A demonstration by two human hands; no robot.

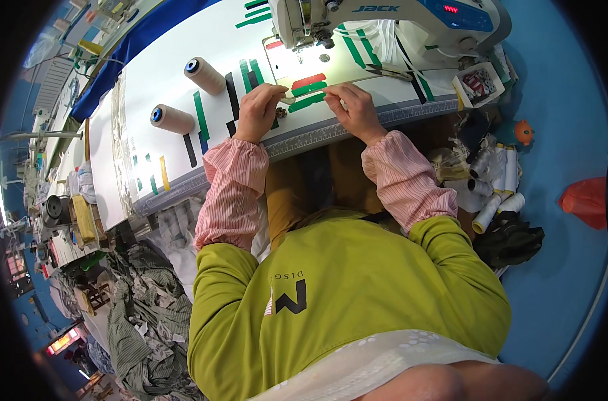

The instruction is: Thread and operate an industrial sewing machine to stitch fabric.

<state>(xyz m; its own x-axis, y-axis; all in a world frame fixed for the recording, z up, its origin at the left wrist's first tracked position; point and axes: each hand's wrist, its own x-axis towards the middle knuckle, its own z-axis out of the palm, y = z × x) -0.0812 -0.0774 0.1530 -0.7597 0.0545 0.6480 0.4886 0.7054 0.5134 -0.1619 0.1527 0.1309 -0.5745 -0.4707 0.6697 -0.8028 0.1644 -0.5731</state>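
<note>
My left hand [256,110] is closed, thumb and fingertips pinched together over the front of the white sewing table [164,70]. A thin pale strip [288,100] shows at its fingertips. My right hand [355,110] is also closed in a pinch, level with the left and a short way to its right; what it pinches is too small to make out. Between the hands, a red tape strip [309,81] and green tape strips [307,101] lie on the tabletop. Just beyond them stands the sewing machine [391,23], its needle area lit. A small dark clump [280,113] lies beside my left hand.
Two thread cones [206,76] lie to the left among black and green tape strips. Thread snips [389,72] rest right of the machine bed, near a box of bobbins [478,85]. A ruler tape [317,131] lines the front edge. Heaped fabric [147,321] fills the lower left.
</note>
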